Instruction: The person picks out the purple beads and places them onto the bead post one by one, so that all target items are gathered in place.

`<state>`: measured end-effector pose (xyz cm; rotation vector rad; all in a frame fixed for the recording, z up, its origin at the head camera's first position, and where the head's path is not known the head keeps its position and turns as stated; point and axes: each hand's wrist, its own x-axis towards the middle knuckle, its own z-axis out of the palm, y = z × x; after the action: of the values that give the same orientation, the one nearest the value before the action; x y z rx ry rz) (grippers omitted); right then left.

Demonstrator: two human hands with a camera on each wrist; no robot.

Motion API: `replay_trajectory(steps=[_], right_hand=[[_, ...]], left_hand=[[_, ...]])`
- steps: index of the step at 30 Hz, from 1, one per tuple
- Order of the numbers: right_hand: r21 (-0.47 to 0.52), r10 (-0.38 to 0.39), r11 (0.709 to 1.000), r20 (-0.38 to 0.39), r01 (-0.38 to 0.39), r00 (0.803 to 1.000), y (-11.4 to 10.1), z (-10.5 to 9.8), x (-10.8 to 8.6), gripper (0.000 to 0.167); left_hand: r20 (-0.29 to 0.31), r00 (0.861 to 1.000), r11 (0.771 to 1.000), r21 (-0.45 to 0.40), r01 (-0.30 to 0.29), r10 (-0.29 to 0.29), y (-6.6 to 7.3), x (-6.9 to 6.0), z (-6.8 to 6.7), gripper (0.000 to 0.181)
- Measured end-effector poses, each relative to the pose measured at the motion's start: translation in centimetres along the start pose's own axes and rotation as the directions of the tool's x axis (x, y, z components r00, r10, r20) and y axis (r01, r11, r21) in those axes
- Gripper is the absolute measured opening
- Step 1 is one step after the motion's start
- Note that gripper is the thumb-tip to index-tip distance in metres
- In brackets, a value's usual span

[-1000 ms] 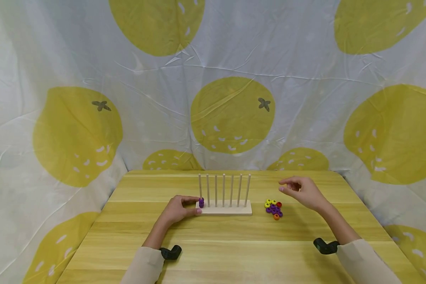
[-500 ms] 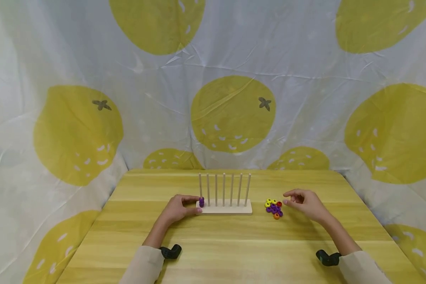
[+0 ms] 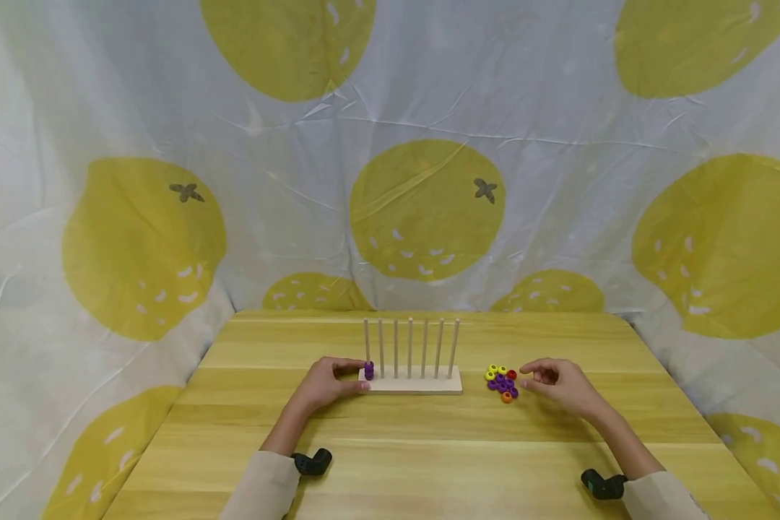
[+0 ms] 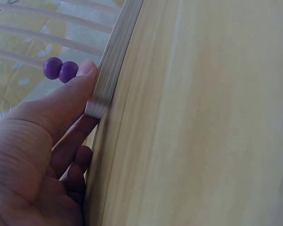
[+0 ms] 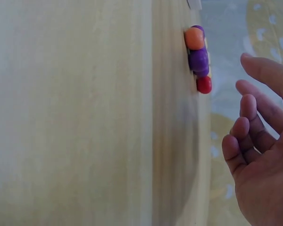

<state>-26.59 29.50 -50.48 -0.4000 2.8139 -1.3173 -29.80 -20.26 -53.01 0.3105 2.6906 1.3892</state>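
A wooden base with several upright pegs (image 3: pixel 412 386) stands at mid-table. Two purple beads (image 3: pixel 369 371) are stacked on its leftmost peg, and they show side by side in the left wrist view (image 4: pixel 68 71). My left hand (image 3: pixel 323 383) grips the base's left end between thumb and fingers. To the right of the base lies a cluster of yellow, purple, red and orange beads (image 3: pixel 501 385). My right hand (image 3: pixel 564 386) hovers just right of that cluster, holding nothing, its fingers loosely bent; in the right wrist view a gap separates them from the orange bead (image 5: pixel 195 38) and red bead (image 5: pixel 204 85).
The wooden table (image 3: pixel 390 462) reaches back to a pale curtain (image 3: pixel 286 180) printed with yellow lemons. Each wrist wears a black device, one on the left (image 3: pixel 313 462) and one on the right (image 3: pixel 603 484).
My right hand has moved down and slightly right, to beside the bead cluster. The left hand, the base and the beads have kept their places.
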Motion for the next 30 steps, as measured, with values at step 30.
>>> replay_trajectory(steps=[30], right_hand=[[0.007,0.033,0.999,0.072,-0.033,0.997,1.4,1.1,-0.4,0.030]], left_hand=[[0.011,1.000,1.000,0.011,-0.013,0.012,0.0,0.0,-0.2,0.049]])
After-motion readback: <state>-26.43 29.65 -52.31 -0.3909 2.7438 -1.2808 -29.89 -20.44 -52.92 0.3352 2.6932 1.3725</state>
